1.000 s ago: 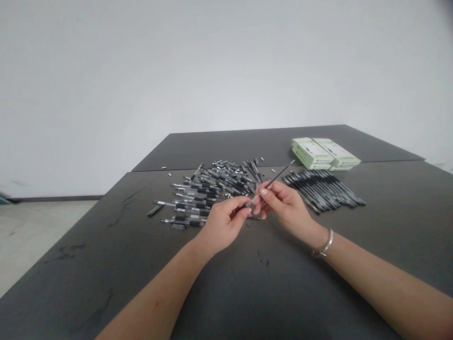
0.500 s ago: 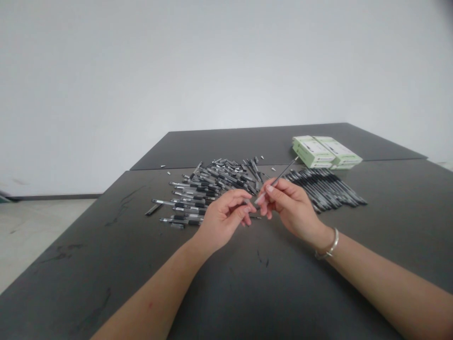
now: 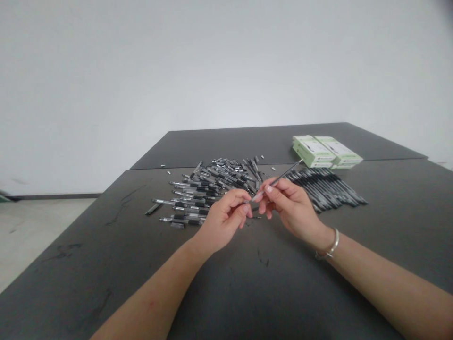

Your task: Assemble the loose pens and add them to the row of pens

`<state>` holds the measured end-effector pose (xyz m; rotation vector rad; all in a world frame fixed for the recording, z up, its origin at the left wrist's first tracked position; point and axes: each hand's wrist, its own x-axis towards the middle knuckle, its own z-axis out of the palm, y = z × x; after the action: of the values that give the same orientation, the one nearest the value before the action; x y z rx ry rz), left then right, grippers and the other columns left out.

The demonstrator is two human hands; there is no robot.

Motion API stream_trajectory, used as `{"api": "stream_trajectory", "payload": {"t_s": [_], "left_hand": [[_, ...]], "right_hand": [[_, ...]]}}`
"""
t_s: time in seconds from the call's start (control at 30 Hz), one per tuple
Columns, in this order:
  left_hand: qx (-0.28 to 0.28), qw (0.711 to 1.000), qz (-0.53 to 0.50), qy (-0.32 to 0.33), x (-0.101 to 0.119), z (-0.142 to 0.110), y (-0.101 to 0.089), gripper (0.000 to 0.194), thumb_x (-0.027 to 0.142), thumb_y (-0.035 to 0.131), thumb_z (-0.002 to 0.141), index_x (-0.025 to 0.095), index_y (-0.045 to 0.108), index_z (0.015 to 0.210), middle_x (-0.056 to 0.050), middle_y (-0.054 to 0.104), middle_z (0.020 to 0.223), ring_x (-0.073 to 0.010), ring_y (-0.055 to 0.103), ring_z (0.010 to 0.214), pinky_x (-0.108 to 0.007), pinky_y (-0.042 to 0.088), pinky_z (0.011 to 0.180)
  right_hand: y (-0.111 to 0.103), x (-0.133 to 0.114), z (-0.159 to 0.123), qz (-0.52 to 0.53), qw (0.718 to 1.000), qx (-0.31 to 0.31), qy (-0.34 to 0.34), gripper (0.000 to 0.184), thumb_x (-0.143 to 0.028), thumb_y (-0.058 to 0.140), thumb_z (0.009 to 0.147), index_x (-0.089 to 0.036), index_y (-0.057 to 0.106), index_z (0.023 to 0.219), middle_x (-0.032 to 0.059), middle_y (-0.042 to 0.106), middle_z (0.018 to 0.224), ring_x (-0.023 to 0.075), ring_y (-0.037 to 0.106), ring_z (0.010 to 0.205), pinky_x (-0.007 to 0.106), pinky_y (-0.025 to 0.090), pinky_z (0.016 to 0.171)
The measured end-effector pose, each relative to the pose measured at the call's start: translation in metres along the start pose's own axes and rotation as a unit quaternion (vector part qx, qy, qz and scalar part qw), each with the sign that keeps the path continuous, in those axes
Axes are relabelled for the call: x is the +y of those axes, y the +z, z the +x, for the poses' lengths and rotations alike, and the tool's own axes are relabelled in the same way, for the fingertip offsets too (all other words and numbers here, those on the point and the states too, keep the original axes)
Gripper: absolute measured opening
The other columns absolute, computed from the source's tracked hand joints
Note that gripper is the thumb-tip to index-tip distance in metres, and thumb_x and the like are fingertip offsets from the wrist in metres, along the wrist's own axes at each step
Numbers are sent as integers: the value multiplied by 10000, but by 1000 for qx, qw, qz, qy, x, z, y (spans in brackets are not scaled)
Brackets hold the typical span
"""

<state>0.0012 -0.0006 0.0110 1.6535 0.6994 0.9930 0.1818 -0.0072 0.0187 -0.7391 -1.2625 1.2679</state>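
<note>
I'm seeing green-and-white boxes (image 3: 327,152) standing far right, behind a row of pens (image 3: 327,189); a loose pen pile (image 3: 208,186) is lying left, partly hidden by my left hand (image 3: 228,215). My right hand (image 3: 283,203) is pinching a slim dark rod (image 3: 281,177) between the piles; I can't tell what my left fingertips are pinching.
</note>
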Motion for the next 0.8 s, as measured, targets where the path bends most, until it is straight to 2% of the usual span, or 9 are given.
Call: {"api": "stream_trajectory", "payload": {"t_s": [0.8], "left_hand": [[-4,1000,5,-15,-1,0,1,171,290,519,901,183,505,1034,6,578,758,-75,478,559,-212,392,540]], "right_hand": [[2,2,1,-29,1000,-2,1,182,-369,604,869,-187,590,878,30,667,783,123,621,600,218,482,464]]}}
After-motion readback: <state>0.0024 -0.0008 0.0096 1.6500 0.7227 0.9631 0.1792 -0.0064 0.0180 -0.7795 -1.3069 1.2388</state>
